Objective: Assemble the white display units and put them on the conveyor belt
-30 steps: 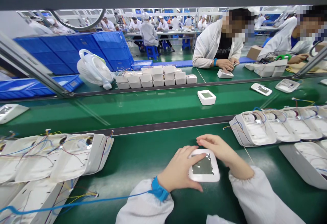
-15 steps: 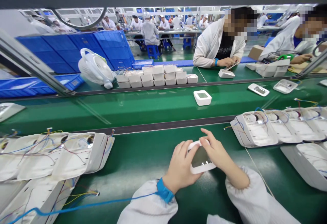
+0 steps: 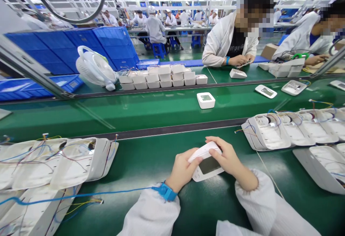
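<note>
A white, rounded device with a grey display (image 3: pixel 209 165) is held between my two hands above the green bench. My left hand (image 3: pixel 181 168) grips its left end, thumb on the front near the small buttons. My right hand (image 3: pixel 228 158) grips the upper right side, with the thumb on the front above the display and the fingers behind the top edge. The underside of the device is hidden. On my left wrist sits a blue strap (image 3: pixel 166 191) with a blue cord running off to the left.
Open white housings with loose wires stand at left (image 3: pixel 78 160) and right (image 3: pixel 272 132). A white display unit (image 3: pixel 206 100) lies on the green belt (image 3: pixel 151 108) beyond. Stacked white shells (image 3: pixel 164 78), a fan (image 3: pixel 94 67) and a co-worker (image 3: pixel 229 45) are across it.
The device has tilted so that its top side shows. My right hand has closed round it, its fingers now on the top edge. Belt items shifted left in view, and the camera has moved slightly.
</note>
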{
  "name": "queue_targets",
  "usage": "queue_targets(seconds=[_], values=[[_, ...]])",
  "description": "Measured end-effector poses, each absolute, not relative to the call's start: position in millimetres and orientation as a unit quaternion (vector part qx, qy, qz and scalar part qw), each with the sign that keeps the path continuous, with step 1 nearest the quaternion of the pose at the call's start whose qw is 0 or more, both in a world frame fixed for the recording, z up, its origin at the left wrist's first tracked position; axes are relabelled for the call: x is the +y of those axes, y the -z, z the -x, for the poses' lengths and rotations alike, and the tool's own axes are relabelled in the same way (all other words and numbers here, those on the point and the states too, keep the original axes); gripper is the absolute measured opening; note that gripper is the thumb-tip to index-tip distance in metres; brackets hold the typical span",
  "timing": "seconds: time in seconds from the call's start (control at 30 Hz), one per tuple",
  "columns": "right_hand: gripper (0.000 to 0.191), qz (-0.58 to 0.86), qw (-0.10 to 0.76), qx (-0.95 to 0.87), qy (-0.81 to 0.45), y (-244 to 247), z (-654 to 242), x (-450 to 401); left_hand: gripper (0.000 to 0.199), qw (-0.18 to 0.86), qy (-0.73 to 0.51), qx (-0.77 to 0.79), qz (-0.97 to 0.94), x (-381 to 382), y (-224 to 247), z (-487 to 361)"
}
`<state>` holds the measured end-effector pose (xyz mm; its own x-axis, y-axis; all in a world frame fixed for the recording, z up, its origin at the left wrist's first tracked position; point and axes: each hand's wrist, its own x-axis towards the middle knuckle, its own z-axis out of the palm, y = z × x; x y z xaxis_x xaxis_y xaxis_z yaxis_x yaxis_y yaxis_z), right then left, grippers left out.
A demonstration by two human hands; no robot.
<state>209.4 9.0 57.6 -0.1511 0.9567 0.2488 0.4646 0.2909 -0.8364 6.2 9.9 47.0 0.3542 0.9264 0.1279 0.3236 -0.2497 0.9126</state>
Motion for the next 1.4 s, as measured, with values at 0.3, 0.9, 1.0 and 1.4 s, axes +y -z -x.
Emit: queue_targets(seconds=[0.3,0.9,1.0,1.4], values=[[0.036,0.578,0.374,-0.688,-0.229,-65,-201,3,0.03,0.349,-0.344,0.441,-0.752,6,-48,-6],[0.033,0.554,0.397,-0.703,-0.2,-59,-203,10,0.033,0.295,-0.325,0.442,-0.782,3,-44,-6],[0.042,0.548,0.416,-0.694,-0.213,-56,-202,11,0.037,0.318,-0.352,0.496,-0.727,7,-46,-5],[0.034,0.585,0.319,-0.703,-0.246,-59,-206,21,0.048,0.296,-0.313,0.651,-0.625,15,-40,3]])
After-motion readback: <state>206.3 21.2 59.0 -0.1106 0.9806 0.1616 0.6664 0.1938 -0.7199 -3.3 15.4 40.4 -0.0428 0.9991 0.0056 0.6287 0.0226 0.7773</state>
